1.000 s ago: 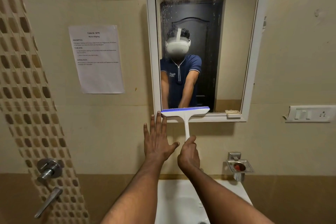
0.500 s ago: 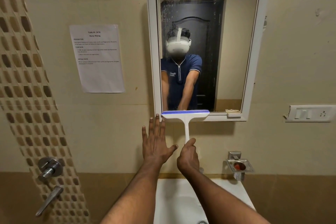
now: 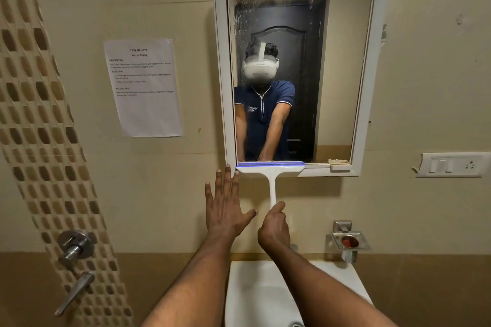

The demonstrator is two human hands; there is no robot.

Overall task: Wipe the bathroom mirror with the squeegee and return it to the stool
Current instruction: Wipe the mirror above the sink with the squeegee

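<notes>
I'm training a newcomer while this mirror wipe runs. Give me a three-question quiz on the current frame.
1. True or false: the left hand grips the squeegee.
2. Where is the squeegee blade now? A) top of the mirror B) at the mirror's bottom edge C) in the sink
3. Fill in: droplets show on the glass at the upper ____ of the dark door reflection.

Key:
1. False; it is spread open against the wall, and the right hand holds the handle.
2. B
3. left
</notes>
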